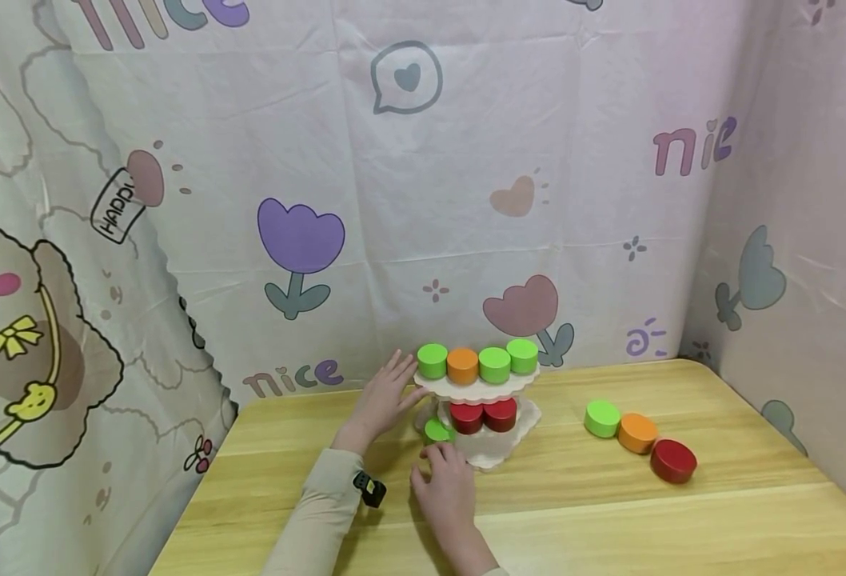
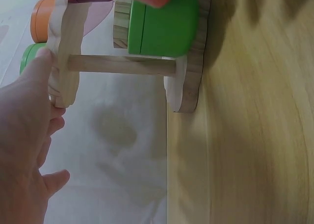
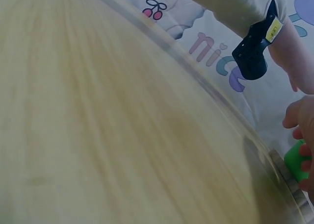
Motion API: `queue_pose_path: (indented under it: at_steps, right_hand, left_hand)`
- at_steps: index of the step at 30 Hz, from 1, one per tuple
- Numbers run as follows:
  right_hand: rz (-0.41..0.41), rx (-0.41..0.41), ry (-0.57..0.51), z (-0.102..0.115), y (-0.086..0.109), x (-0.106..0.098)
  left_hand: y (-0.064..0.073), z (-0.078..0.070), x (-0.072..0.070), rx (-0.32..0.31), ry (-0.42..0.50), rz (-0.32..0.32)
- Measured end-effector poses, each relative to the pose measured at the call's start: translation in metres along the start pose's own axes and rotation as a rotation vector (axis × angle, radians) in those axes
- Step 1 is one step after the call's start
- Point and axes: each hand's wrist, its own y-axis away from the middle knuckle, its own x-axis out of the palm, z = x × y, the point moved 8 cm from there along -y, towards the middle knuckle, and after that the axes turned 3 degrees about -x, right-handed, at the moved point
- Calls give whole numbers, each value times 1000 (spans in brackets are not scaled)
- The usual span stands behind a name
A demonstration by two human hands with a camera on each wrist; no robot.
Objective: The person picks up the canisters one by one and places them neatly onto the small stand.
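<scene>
A two-tier wooden toy cake stand (image 1: 477, 391) with white scalloped tiers is at the middle of the table. Three green round blocks and an orange one (image 1: 462, 366) line its top tier. Below, two red blocks (image 1: 500, 414) and a green block (image 1: 438, 431) sit on the stand. My left hand (image 1: 380, 404) is at the top tier's left side, thumb against the edge (image 2: 61, 47), other fingers extended. At the front, my right hand (image 1: 448, 484) has its fingertips on the lower green block (image 2: 164, 25), the thumb apart from it; part of that block is hidden.
To the right on the table lie a loose green block (image 1: 602, 419), an orange block (image 1: 637, 433) and a red block (image 1: 673, 462) in a diagonal row. A printed cloth (image 1: 423, 160) hangs behind the table (image 1: 560, 512) and along its sides.
</scene>
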Motion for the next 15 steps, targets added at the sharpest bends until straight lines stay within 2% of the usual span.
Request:
queue_pose_path:
  at_steps: [6, 15]
  right_hand:
    - [9, -36, -22, 3, 0, 1]
    - [101, -44, -74, 4, 1, 9]
  left_hand:
    - [1, 0, -1, -2, 11, -7]
    - [1, 0, 0, 0, 9, -22]
